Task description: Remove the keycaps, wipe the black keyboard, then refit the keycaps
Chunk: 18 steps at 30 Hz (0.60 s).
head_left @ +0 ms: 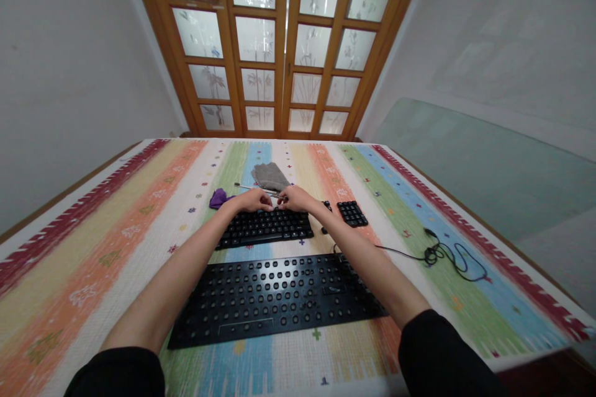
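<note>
Both my hands meet at the far edge of a block of black keycaps (265, 227), laid out in keyboard rows. The fingers of my left hand (254, 200) are bent and pinched together just above the top row. Close beside it, my right hand (294, 198) is pinched too, its fingertips almost touching the left ones. Whatever is between the fingers is too small to make out. Nearer to me, under my forearms, lies a black keyboard base (279, 299) with bare key sockets. My right forearm covers part of its right side.
Number-pad keycaps (352, 214) lie right of my right hand. A grey cloth or glove (269, 175) and a thin brush (243, 186) lie beyond my hands, a purple cloth (218, 198) to the left. A black cable (435, 253) coils at right on the striped tablecloth (139, 232).
</note>
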### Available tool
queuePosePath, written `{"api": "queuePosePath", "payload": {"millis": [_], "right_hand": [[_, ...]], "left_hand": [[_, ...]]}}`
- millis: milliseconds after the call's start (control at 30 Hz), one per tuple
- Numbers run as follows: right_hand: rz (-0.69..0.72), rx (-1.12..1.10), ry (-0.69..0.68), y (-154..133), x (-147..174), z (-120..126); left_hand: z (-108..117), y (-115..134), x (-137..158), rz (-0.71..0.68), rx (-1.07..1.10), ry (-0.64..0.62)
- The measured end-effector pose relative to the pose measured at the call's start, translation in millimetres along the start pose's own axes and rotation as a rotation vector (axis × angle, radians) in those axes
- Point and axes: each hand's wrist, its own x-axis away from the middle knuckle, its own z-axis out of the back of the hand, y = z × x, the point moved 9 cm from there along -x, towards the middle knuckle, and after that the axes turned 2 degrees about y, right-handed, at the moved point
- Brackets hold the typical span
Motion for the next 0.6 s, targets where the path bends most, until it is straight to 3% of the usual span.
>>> {"api": "queuePosePath", "payload": {"millis": [267,600], "right_hand": [[0.004,0.016,-0.008,-2.8,2.3,2.0],[0.018,0.038,-0.021,-5.2,2.8,2.5]], "left_hand": [[-1.1,-4.3,-1.8,0.023,-0.016,-0.009],[-12.0,-15.3,-6.0,0.041,-0.071,-0.119]]}}
